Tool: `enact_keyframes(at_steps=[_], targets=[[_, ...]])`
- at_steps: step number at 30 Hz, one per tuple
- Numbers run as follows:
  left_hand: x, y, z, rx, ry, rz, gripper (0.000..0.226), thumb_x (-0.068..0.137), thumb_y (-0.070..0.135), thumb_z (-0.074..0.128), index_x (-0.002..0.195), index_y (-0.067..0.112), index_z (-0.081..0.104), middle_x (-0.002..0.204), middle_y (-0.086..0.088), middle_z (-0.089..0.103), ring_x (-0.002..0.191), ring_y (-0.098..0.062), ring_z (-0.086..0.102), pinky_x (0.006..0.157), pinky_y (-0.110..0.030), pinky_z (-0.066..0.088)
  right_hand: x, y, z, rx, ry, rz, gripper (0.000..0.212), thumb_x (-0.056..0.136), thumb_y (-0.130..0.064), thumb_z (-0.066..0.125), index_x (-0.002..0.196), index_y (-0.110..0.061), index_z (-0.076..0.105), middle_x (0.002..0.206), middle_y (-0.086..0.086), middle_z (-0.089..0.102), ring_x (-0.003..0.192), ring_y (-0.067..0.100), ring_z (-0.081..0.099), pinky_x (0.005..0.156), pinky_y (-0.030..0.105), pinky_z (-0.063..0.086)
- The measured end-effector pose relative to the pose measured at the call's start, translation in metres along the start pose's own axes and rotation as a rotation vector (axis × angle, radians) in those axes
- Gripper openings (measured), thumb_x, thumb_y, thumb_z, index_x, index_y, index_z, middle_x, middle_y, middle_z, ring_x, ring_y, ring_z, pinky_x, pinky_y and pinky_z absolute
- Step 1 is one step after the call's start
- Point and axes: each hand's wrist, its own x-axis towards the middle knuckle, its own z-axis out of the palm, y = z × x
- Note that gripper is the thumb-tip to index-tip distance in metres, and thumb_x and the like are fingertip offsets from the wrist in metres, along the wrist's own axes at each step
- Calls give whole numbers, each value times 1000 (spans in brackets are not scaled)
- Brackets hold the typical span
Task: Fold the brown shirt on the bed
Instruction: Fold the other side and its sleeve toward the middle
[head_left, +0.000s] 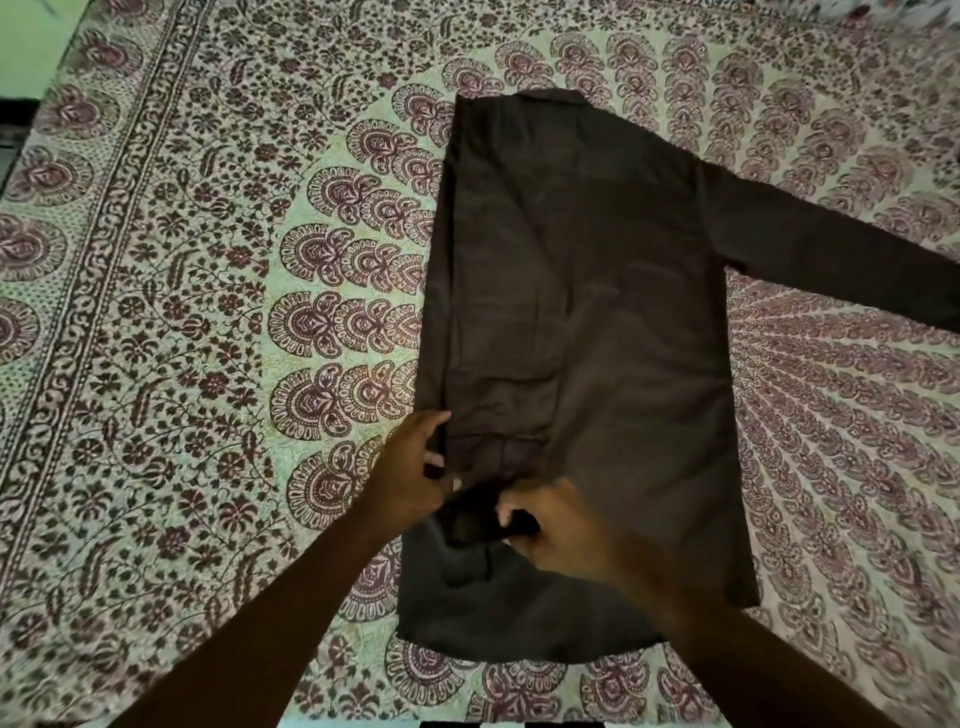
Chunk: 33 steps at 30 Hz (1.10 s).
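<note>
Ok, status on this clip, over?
Left hand, right hand both grip the folded-in cuff. Brown shirt flat on bedsheet, other sleeve spread out. Nothing blocking.

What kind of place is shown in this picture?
Most likely a bedroom in a home: a dark brown long-sleeved shirt lies spread on a cream bed sheet with maroon floral print, which fills nearly the whole view.

Matt cloth shirt (597, 291); printed cotton-like bedsheet (208, 260).
</note>
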Motion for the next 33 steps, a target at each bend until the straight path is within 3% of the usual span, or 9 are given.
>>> enact_keyframes(at_steps=[3, 6, 8, 10, 16, 21, 26, 28, 33], targets=[[-5, -11, 1, 180, -125, 120, 99, 70, 7, 92, 156, 20, 44, 161, 5, 28, 119, -18, 59, 93, -11, 48, -10, 4, 23, 16, 28, -12, 16, 73, -18, 66, 89, -20, 66, 101, 1, 73, 94, 24, 70, 77, 27, 56], [-11, -24, 7, 297, -197, 159, 114, 66, 25, 97, 161, 13, 35, 172, 1, -1, 157, -22, 18, 125, -30, 27, -22, 16, 41, -67, -27, -56, 28, 72, -24, 66, 97, -27, 54, 122, 1, 65, 110, 27, 67, 82, 39, 62], [-17, -24, 12, 429, -236, 182, 123, 66, 38, 96, 165, 13, 25, 170, 3, -21, 161, -27, 4, 127, -41, 27, -27, 19, 43, -117, -47, -104, 34, 69, -25, 76, 98, -23, 59, 126, 2, 62, 112, 27, 66, 84, 36, 61], [-24, -20, 16, 625, -249, 188, 132, 66, 52, 92, 167, 15, 15, 167, -3, -36, 157, -31, 8, 119, -44, 39, -31, 17, 39, -161, -21, -197, 32, 73, -33, 80, 96, -15, 69, 126, 7, 61, 111, 26, 63, 88, 34, 58], [-27, -22, 24, 947, -139, 216, 154, 48, 81, 82, 165, 10, 12, 170, -12, -30, 162, -33, -4, 117, -68, 22, -20, 24, 41, -392, 189, -283, 53, 100, -37, 61, 142, -4, 58, 155, 16, 49, 144, 32, 46, 116, 42, 42], [-15, -24, 18, 1031, -209, 150, 166, 50, 93, 71, 163, 7, -15, 163, -11, -44, 154, -31, -35, 120, -71, -1, 28, 71, 15, -706, -18, -356, 80, 105, -63, 36, 165, -11, 23, 174, 9, 16, 161, 26, 14, 128, 48, 22], [-13, -20, 22, 1024, -228, 89, 168, 53, 90, 74, 158, 10, -30, 159, -6, -51, 151, -26, -41, 115, -65, -19, 62, 103, -38, -683, 223, 216, 93, 97, -79, 26, 167, -20, 12, 176, 1, 4, 162, 27, 9, 128, 58, 13], [-14, -19, 22, 1017, -238, 63, 170, 52, 89, 75, 157, 10, -33, 159, -7, -51, 152, -26, -40, 120, -69, -16, 76, 93, -46, -645, 303, 300, 90, 100, -73, 26, 167, -15, 11, 176, 5, 2, 162, 29, 3, 129, 56, 6], [-14, -12, 24, 1035, -229, 30, 172, 53, 86, 78, 153, 5, -36, 160, -14, -48, 153, -30, -38, 123, -69, -7, 90, 59, -13, -678, 171, -222, 71, 106, -47, 37, 167, -15, 18, 175, 3, 9, 162, 22, 6, 127, 51, 21]])
